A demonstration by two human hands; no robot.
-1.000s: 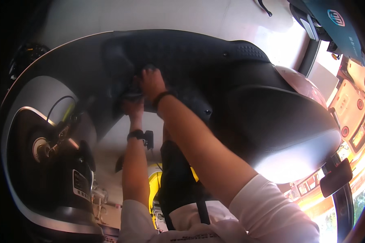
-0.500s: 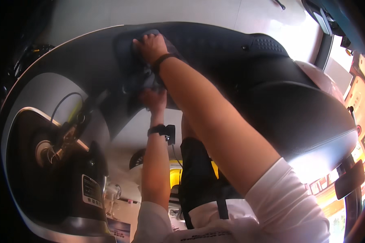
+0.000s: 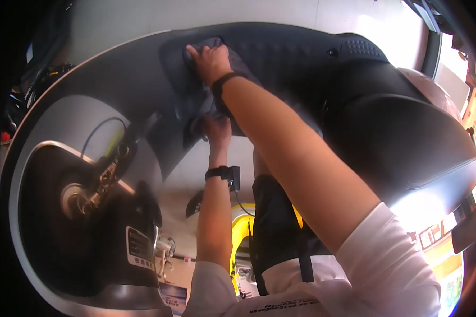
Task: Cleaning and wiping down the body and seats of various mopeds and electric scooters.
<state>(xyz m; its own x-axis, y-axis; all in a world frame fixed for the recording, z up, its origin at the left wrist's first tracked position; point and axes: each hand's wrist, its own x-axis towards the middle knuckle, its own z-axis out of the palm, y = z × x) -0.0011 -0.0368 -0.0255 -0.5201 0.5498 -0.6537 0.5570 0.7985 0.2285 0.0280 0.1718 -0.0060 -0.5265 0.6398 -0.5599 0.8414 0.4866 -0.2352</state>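
Note:
A dark grey, flexible sheet that looks like a floor mat (image 3: 195, 98) lies on the dark footboard (image 3: 280, 50) of a scooter. My right hand (image 3: 211, 62) is at its far end, fingers curled over the edge and thumb out to the left. Nearer to me, my left hand (image 3: 217, 129) closes at the near edge of the same sheet; its fingertips are partly hidden and dim. The sheet's surface looks rumpled beside the right wrist. Both wrists carry black bands, the left one with a small boxy device and a cable.
The scooter's black seat (image 3: 402, 142) bulges up on the right. At left stands its front part, a dark rounded panel (image 3: 42, 227) with a pale rim, metal fittings and a label (image 3: 138, 245). Something yellow (image 3: 240, 227) shows below, beside my leg. The pale floor (image 3: 238, 10) runs behind.
The whole view has shifted, so the scooter appears farther right. Both hands keep their places on the sheet, coming only slightly nearer to me.

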